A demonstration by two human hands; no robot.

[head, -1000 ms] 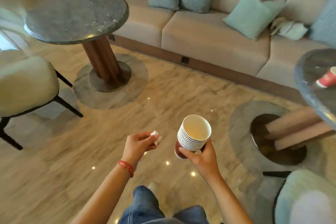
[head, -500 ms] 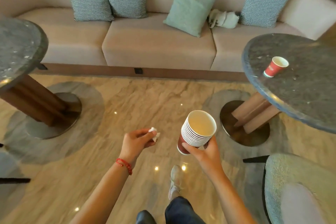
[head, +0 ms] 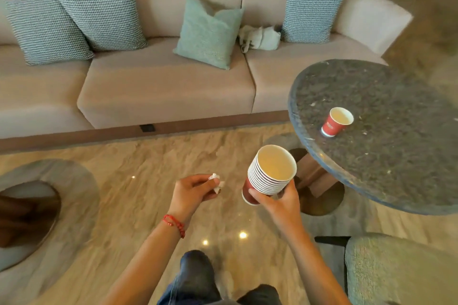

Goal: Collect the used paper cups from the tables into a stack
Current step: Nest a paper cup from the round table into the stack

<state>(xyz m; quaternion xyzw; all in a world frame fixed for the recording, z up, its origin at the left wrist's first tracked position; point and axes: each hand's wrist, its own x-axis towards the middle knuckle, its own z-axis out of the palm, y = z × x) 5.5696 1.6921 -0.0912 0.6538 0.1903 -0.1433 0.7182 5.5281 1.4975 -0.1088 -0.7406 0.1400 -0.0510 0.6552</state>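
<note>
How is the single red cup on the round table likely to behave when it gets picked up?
The red paper cup stands upright and looks empty, so it is probably very light. Thin paper walls would likely dent under a firm squeeze. Narrower at the base than the rim, it may tip if nudged sideways on the stone table.

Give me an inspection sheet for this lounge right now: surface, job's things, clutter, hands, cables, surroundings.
Surface: round stone table at right, specked with small crumbs.
Job's things: single red paper cup upright near the table's near edge; stack of cups held tilted above the floor.
Clutter: crumpled white scrap in the fingers; bundled cloth on the sofa.
Hands: right hand grips the stack's base; left hand pinches the scrap, red bracelet on the wrist.
Cables: nothing seen.
Surroundings: beige sofa with cushions, marble floor, a second table's base at left, upholstered chair lower right.
</note>
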